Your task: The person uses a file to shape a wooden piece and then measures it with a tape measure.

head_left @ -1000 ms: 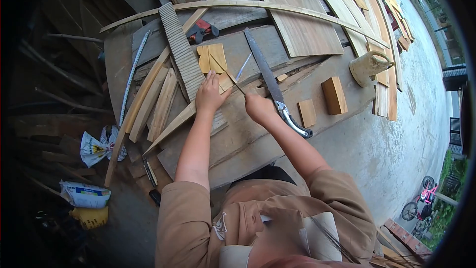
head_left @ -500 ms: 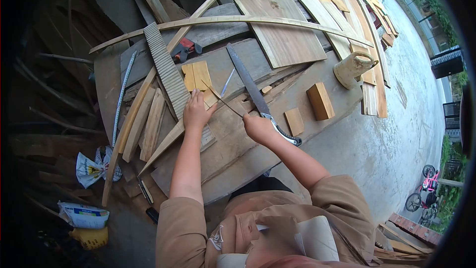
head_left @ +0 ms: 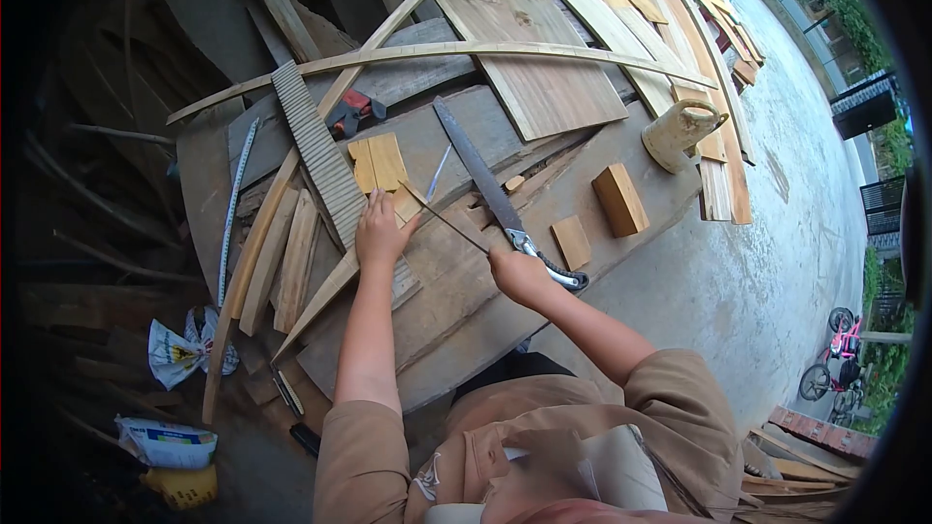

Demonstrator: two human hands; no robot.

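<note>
A rod (head_left: 454, 226) is clamped in the right hand (head_left: 520, 276). Wood (head_left: 406, 206) is touched by the left hand (head_left: 382, 235), fingers and thumb apart.

Your right hand (head_left: 521, 277) has drawn back toward 5 o'clock, carrying the thin tool (head_left: 456, 227) with it. A second ago the tool's far end lay over the yellowish wood (head_left: 381, 161); now it reaches only to the wood's 4 o'clock corner. Your knuckles, earlier beside the joint where the saw blade (head_left: 478, 167) meets its handle (head_left: 529, 248), have slid down alongside the grip. Your view has also turned: the bench (head_left: 456, 296) has slipped toward 7 o'clock, the knotted bag (head_left: 180, 354) has dropped toward 6, and the pink bike (head_left: 845, 344) has risen toward 1.
</note>
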